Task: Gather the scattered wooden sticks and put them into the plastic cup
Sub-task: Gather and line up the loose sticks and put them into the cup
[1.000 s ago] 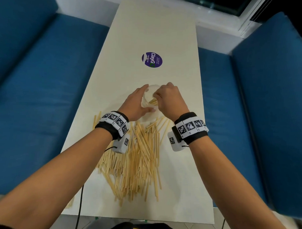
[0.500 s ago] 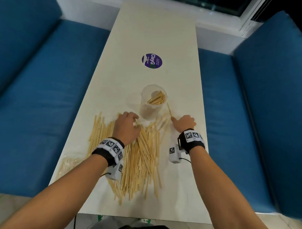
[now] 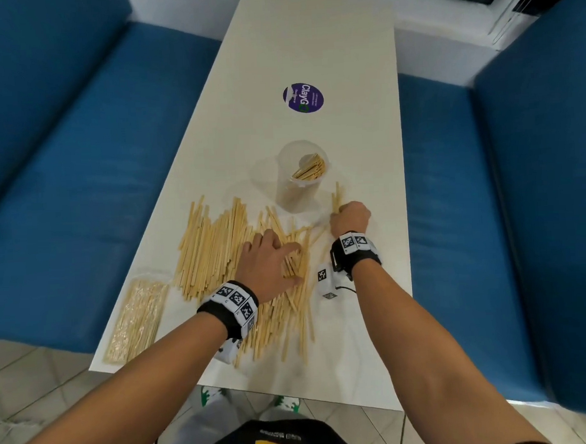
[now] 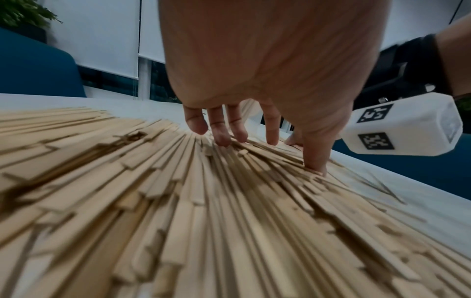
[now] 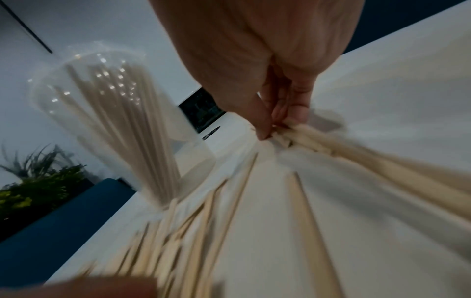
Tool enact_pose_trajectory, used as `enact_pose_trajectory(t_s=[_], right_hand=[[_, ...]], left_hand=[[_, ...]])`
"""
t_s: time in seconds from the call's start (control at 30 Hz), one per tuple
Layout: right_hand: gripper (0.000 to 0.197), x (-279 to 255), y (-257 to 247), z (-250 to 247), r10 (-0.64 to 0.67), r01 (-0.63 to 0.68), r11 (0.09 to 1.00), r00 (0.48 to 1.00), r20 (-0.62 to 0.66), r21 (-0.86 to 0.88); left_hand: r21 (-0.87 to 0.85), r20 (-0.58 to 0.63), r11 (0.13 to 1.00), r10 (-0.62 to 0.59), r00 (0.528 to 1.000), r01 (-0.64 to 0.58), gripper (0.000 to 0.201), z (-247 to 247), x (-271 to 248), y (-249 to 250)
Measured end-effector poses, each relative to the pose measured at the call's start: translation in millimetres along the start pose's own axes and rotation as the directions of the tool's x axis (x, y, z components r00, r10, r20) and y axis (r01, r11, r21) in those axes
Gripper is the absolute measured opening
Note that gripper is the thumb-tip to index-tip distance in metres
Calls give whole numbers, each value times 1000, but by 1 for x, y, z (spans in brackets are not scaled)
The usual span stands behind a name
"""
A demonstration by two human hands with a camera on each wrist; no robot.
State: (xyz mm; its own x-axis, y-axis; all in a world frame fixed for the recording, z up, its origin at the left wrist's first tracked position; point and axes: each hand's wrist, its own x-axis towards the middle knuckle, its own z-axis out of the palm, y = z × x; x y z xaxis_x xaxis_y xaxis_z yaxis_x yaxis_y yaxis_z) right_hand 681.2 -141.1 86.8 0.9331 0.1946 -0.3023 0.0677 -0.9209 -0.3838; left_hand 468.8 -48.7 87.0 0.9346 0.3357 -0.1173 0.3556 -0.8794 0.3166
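Gathering is under way: the left hand [image 3: 268, 261] lies spread, fingers relaxed, on the big heap of wooden sticks [image 3: 219, 244] covering the near part of the white desk [image 3: 312, 38], while the right hand [image 3: 349, 216] pinches a small bunch of sticks [image 5: 318, 145] just right of the clear plastic cup [image 3: 300, 178]. The cup stands upright beyond the heap with a few sticks already inside. Next, by my judgement, the right hand must lift its bunch, turn it upright and lower it through the cup's rim. A second ago both hands were at the cup; half a second ago the right hand was only reaching for these stray sticks.
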Motion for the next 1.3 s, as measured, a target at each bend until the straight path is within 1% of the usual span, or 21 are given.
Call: enact_pose_trajectory(t_s=[0.07,0.17,0.3,0.4,0.47,0.5,0.57,0.67,0.7,0.73,0.8,0.83,0.87,0.9,0.93,0.97,1.03,1.07,1.13,1.2,1.3], right_hand=[[21,-2,9,-14,39,-39,996,999,4,75],[22,-7,24,-24,70,-67,990,997,-20,125],[25,-34,35,-11,-13,18,982,1000,-25,189],[24,-57,38,4,-82,71,951,996,22,301],[20,-62,45,4,-95,86,922,995,4,379],[16,-63,51,0,-97,99,917,995,-26,385],[14,-66,63,-8,-94,114,941,993,-75,320],[28,-77,76,-10,-46,50,995,998,-41,87],[30,-82,78,-9,-53,55,998,997,-55,34],[30,-88,79,-7,-88,91,995,992,-95,30],[41,-99,83,-7,-165,184,982,950,-264,48],[50,-102,87,-6,-161,179,984,928,-337,23],[58,-105,92,-7,-126,130,991,920,-370,-13],[61,-108,97,-8,-70,57,997,926,-371,-46],[60,-110,104,-9,-24,-13,994,940,-340,-106],[54,-112,109,-11,-4,-52,982,957,-290,-184],[40,-113,118,-9,-35,-16,968,980,-194,-252],[34,-113,120,-8,-48,9,972,986,-160,-236],[28,-114,113,-4,-51,37,993,990,-130,-109],[27,-115,100,2,-50,56,998,990,-129,38],[21,-119,81,8,-131,161,968,978,-160,193]], left_hand=[[2,0,1000,-3,1000,3,73,2,-1,0],[-13,0,1000,-8,1000,8,74,3,-1,0],[-59,7,998,-14,1000,15,75,2,-2,-1],[-108,-23,994,4,1000,-7,63,-1,-5,-4],[-123,-52,992,16,999,-23,53,-3,-7,-6],[-132,-69,991,19,997,-28,48,-4,-8,-7],[-147,-101,988,20,995,-34,40,-5,-10,-8],[-130,-115,992,-18,993,3,37,-4,-13,-9],[-129,-111,991,-32,993,18,38,-3,-15,-9],[-136,-107,990,-42,993,27,39,-2,-17,-9],[-154,-109,988,-36,993,19,39,0,-20,-9],[-159,-112,987,-29,993,11,38,1,-21,-10],[-161,-113,987,-25,993,6,37,1,-23,-10],[-161,-107,987,-22,994,4,37,1,-24,-11],[-156,-99,988,-18,995,2,36,2,-24,-11],[-150,-90,989,-13,996,0,35,2,-24,-12],[-147,-72,989,-4,997,-6,34,2,-25,-14],[-148,-65,989,-1,998,-9,33,2,-25,-15],[-154,-55,988,5,998,-14,33,2,-26,-17],[-161,-52,987,14,999,-22,33,2,-26,-17],[-171,-61,985,18,998,-28,32,2,-26,-18]])
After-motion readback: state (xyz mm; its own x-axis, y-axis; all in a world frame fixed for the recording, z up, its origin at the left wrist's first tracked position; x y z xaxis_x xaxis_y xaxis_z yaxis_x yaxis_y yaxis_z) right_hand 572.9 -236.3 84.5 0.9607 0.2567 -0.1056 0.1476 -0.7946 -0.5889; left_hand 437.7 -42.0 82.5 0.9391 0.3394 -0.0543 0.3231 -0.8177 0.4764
